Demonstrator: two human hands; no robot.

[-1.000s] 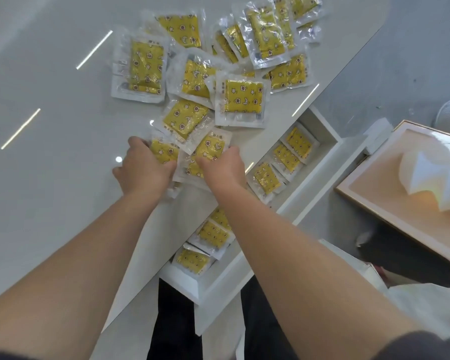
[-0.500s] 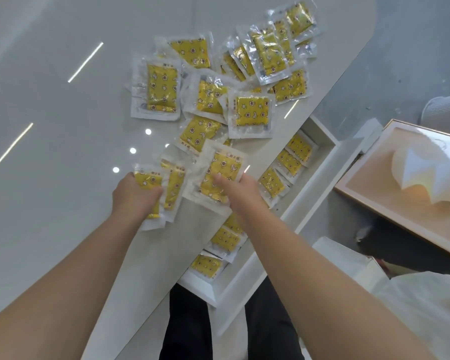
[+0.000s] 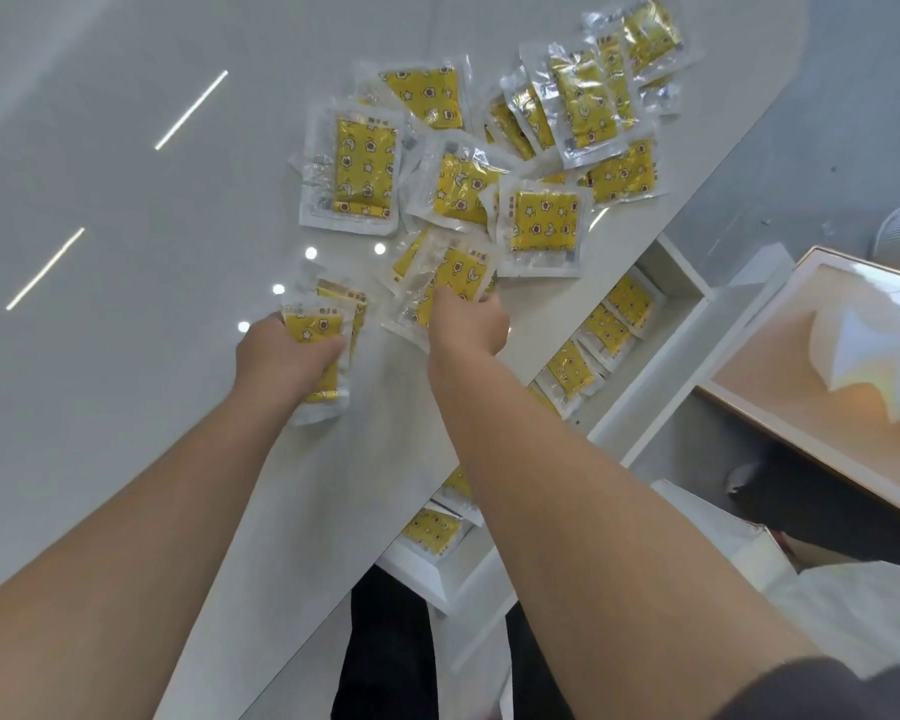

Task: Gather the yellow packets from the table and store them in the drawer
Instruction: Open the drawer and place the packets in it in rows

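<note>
- Glossy white surface (image 3: 126,356): one, carrying all the packets that are not stored.
- Open white drawer (image 3: 689,283): one, pulled out below the surface's right edge. Six yellow packets (image 3: 572,368) show inside it in a row, and the right forearm hides part of that row.
- Wood-framed peach and white picture (image 3: 822,356): one, lying to the right of the drawer.
- Loose pile of yellow star-printed packets in clear plastic wrappers (image 3: 544,220): about ten at the far side of the surface (overlap hides the exact count).
- Left hand (image 3: 281,356): fingers curled round two stacked packets (image 3: 315,324), low against the surface.
- Right hand (image 3: 468,330): fingers pinching one packet (image 3: 453,278) at the pile's near edge, where one more packet (image 3: 406,257) peeks out beside it.
</note>
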